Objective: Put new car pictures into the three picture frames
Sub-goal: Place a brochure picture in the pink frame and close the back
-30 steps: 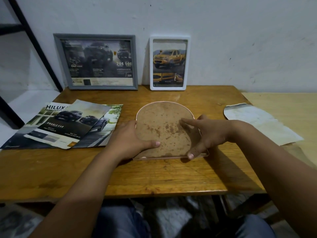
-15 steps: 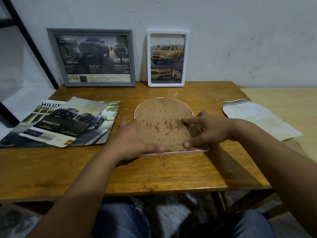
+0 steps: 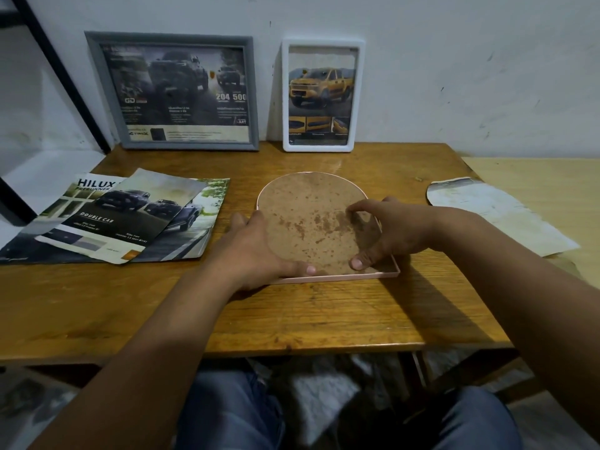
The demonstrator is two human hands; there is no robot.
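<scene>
The arched frame lies face down in the middle of the table, so its front and any picture inside are hidden; only the brown, stained backing board shows, set within a thin pink rim. The left hand covers the frame's left edge, and the right hand hides its right edge. The small print on the framed pictures is too blurred to read.

The left hand grips the left side of the frame, thumb lying on the board near the bottom rim, the other fingers out of sight beyond the edge. The right hand is arched over the board's right side, fingertips bent down onto it and thumb pressed near the lower right; whether it pinches the board's edge or only presses I cannot tell.

Against the wall stand a grey frame with a dark truck advert and, just right of it, a white frame with a yellow pickup. Car brochures lie overlapped at the table's left. A worn sheet lies on the paler table to the right, well apart from the frame
</scene>
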